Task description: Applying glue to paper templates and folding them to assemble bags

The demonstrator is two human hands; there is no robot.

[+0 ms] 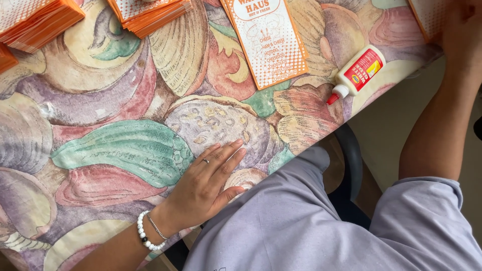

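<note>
1. At lower centre, the left hand (206,185) lies flat on the tablecloth (100,150), fingers together, holding nothing.
2. At upper right, the right hand (464,30) touches one orange bag (427,17); its fingers are hidden, so I cannot tell their state.
3. One glue bottle (357,73) lies near one flat bag (268,40).
4. Three orange stacks (150,12) sit at upper left.

Matt printed tablecloth (100,150) of smooth patterned fabric, flat orange-and-white paper bags (268,42) near its far edge, stacked paper bundles (150,12) at the far left corner, glossy white plastic glue bottle (356,73), lilac cloth shirt (311,221), beaded bracelet (145,236).
</note>
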